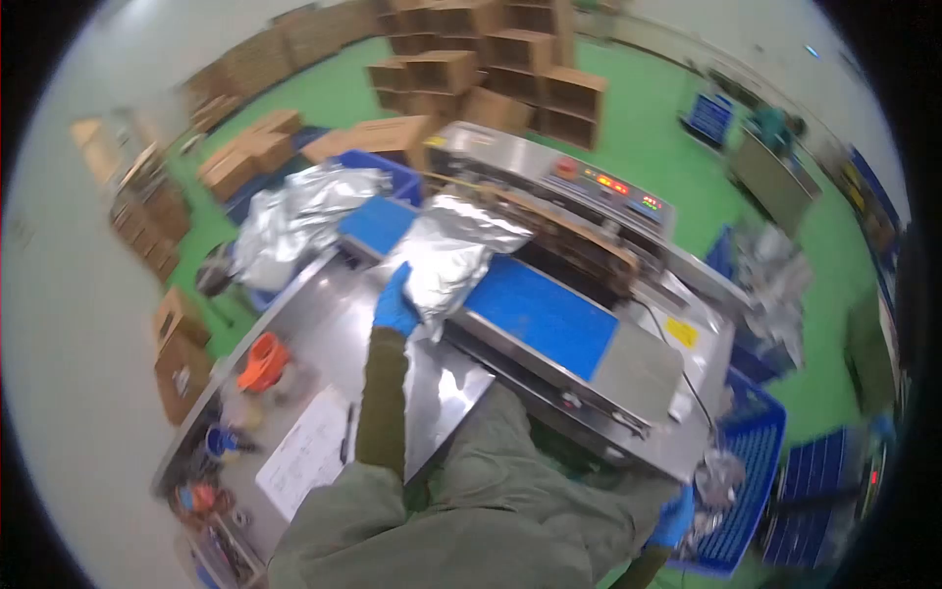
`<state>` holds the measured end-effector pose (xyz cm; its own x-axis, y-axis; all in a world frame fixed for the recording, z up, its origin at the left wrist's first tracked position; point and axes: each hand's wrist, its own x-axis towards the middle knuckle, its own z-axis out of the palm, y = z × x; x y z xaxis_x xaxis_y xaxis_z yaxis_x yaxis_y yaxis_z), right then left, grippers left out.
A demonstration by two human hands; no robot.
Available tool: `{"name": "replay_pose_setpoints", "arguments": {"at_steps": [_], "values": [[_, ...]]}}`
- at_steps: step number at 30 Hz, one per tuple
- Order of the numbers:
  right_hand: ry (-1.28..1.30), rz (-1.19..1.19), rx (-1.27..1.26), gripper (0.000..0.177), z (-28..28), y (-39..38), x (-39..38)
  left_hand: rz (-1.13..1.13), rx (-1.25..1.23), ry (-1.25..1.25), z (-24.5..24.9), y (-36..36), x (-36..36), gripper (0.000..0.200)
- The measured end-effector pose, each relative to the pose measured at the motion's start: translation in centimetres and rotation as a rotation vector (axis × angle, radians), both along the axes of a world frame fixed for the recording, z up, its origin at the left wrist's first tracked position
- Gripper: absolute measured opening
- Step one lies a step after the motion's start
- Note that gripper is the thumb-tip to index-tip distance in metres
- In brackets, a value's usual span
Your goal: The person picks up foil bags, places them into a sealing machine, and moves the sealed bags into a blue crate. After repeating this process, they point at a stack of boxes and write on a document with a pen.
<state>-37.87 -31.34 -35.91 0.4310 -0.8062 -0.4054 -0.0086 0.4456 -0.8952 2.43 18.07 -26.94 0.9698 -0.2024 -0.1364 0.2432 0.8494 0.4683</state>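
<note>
My left hand point(395, 303), in a blue glove, grips the lower left side of a shiny silver foil bag point(446, 270). That bag lies partly over the blue conveyor belt point(545, 312) of a sealing machine point(549, 182), its upper end close to the machine's sealing head. Low on the right, my right hand point(673, 517), also gloved in blue, is down at the near edge of a blue plastic basket point(751, 471). Crumpled foil bags point(719, 478) lie there, right beside the hand. Its fingers are mostly hidden and blurred.
A steel table point(324, 339) at left carries an orange tape dispenser point(263, 361), a written sheet point(306, 454) and a pen point(348, 434). More foil bags point(294, 221) fill a bin behind it. Cardboard boxes point(442, 74) stand at the back; another person point(775, 126) is far right.
</note>
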Motion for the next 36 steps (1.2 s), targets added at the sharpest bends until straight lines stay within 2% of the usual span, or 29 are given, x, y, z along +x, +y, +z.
{"name": "replay_pose_setpoints", "arguments": {"at_steps": [1,4,6,7,9,10,11,12,15,16,17,18,19,20,21,22,23,24,27,28,29,30,31,33,34,35,36], "values": [[-0.025,-0.026,0.029,0.034,0.6,1.8,-0.9,0.104,0.062,-0.019,1.1,0.3,0.2,0.039],[0.079,-0.105,-0.048,0.034,-9.3,-0.4,-4.3,0.166,0.078,-0.024,1.4,2.8,2.6,0.043],[0.299,0.031,-0.432,0.025,-15.5,-3.3,-5.2,0.202,0.110,-0.037,1.0,4.7,4.5,0.044],[0.291,0.032,-0.435,0.025,-15.3,-3.1,-4.7,0.232,0.147,-0.038,0.8,5.9,5.4,0.046],[0.331,0.121,-0.712,0.029,-15.1,-2.3,-4.2,0.200,0.098,-0.043,1.2,8.2,6.7,0.045],[0.320,0.124,-0.718,0.029,-14.9,-1.9,-4.3,0.231,0.104,-0.042,1.2,9.1,7.4,0.044],[0.434,0.285,-0.883,0.011,-14.2,-1.4,-4.5,0.264,0.109,-0.037,1.0,10.1,8.1,0.043],[0.548,0.450,-1.047,0.031,-13.4,-1.0,-4.7,0.271,0.098,-0.066,0.7,11.1,9.0,0.044],[0.590,0.517,-0.998,0.033,-10.7,-0.2,-4.0,0.379,0.211,-0.110,-0.8,14.0,11.7,0.046],[0.587,0.517,-1.003,0.033,-11.5,-0.8,-4.3,0.464,0.265,-0.077,-2.6,15.4,13.6,0.048],[0.725,0.558,-1.285,0.034,-13.0,-1.6,-4.7,0.547,0.323,-0.039,-4.3,16.7,15.5,0.050],[0.863,0.588,-1.568,0.035,-14.2,-2.3,-4.7,0.787,0.467,-0.013,-0.9,14.3,12.6,0.054],[0.859,0.579,-1.570,0.035,-14.2,-2.1,-4.5,1.028,0.608,0.014,2.4,12.0,9.8,0.057],[0.743,0.558,-1.292,0.036,-13.6,-1.4,-4.5,1.209,0.696,-0.062,4.0,10.6,8.6,0.069],[0.628,0.535,-1.017,0.036,-12.8,-0.8,-4.4,1.209,0.693,-0.061,5.3,10.5,7.7,0.069],[0.632,0.538,-1.019,0.036,-13.5,-1.5,-4.5,1.310,0.971,-0.184,6.2,10.5,6.9,0.068],[0.648,0.569,-1.253,0.036,-15.7,-3.1,-5.0,1.392,1.258,-0.310,7.2,10.5,5.8,0.068],[0.659,0.602,-1.488,0.035,-17.2,-4.2,-5.7,1.354,1.142,-0.430,9.0,10.4,4.7,0.065],[0.772,0.646,-1.417,0.030,-16.6,-4.0,-5.6,1.365,0.726,-0.654,17.6,9.2,2.3,0.056],[0.779,0.662,-1.417,0.030,-13.3,-2.1,-4.5,1.346,0.597,-0.745,20.5,9.2,2.4,0.054],[0.880,0.594,-1.167,0.028,-8.2,1.0,-2.8,1.325,0.464,-0.835,23.1,9.5,3.2,0.052],[0.966,0.521,-0.916,0.026,-5.5,2.7,-1.8,1.276,0.460,-0.821,25.2,10.5,4.5,0.059],[0.967,0.532,-0.921,0.026,-5.7,2.6,-1.8,1.229,0.455,-0.810,27.1,11.8,6.4,0.067],[0.836,0.576,-1.038,0.026,-7.4,1.8,-2.2,1.409,0.544,-0.605,29.4,15.8,13.7,0.082],[0.834,0.582,-1.042,0.026,-8.2,1.5,-2.6,1.402,0.877,-0.215,30.4,16.8,14.5,0.093],[0.832,0.592,-1.288,0.027,-10.1,0.4,-3.2,1.335,1.177,0.191,31.5,17.2,14.8,0.104],[0.823,0.589,-1.532,0.029,-11.5,-0.7,-3.6,1.263,1.197,0.403,31.5,18.9,15.7,0.117]]}}
